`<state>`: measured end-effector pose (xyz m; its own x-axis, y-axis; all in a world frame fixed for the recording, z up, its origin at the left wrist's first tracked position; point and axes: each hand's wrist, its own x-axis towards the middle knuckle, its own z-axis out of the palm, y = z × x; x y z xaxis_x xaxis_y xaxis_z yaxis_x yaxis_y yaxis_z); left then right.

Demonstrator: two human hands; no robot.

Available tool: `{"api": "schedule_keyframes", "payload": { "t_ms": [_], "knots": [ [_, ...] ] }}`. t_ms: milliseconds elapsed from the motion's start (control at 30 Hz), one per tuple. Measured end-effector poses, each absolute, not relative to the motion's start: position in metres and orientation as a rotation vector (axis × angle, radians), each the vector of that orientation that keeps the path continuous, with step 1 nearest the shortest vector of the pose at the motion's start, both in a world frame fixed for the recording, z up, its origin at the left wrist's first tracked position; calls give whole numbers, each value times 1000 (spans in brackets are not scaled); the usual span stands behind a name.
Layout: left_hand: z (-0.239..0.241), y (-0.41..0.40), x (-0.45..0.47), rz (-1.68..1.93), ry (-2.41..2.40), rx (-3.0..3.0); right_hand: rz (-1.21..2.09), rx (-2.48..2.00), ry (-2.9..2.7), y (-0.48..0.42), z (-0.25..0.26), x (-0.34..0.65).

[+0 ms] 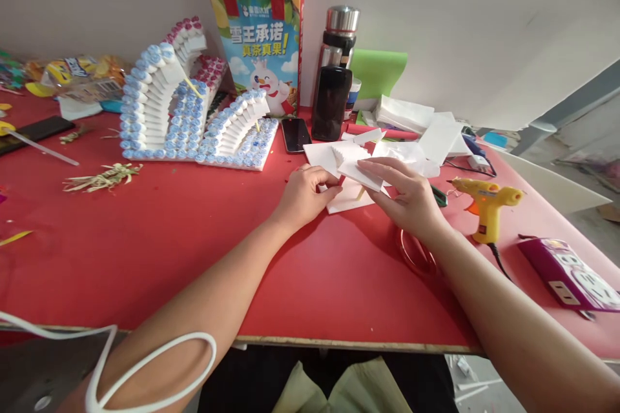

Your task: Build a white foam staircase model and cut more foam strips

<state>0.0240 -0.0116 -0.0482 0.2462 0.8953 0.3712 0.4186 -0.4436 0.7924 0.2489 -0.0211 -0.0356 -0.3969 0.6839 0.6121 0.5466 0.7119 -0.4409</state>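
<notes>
White foam-board piece [362, 176], in the head view, tilts above a white base panel [343, 202] at mid-surface [314, 284], between the two hands. The right hand [405, 192] pinches it between thumb and fingers; the left hand [310, 197] curls at its left edge, its grip unclear. Uneven pressure could bend the thin yellow stick [360, 193] beneath.

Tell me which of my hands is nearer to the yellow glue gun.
Right. Your right hand, on the tilted white piece, is left of the yellow glue gun; your left hand is farther left, at the other side of that piece.
</notes>
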Motion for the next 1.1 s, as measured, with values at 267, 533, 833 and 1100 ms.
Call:
{"api": "schedule_keyframes", "payload": {
  "t_ms": [267, 533, 833, 1100],
  "knots": [
    [-53, -12, 24, 1119, 1191, 2006, 54, -957, -2233, -22, -31, 249],
    [-50, -13, 25, 1116, 1204, 2008, 50, -941, -2262, -22, -31, 245],
    [-46, -14, 23, 1127, 1228, 2012, 128, -948, -2202, -21, -32, 249],
    [-20, -30, 19, 1461, 1003, 1650, 294, -1051, -1767, -19, -22, 259]
  ]
}}
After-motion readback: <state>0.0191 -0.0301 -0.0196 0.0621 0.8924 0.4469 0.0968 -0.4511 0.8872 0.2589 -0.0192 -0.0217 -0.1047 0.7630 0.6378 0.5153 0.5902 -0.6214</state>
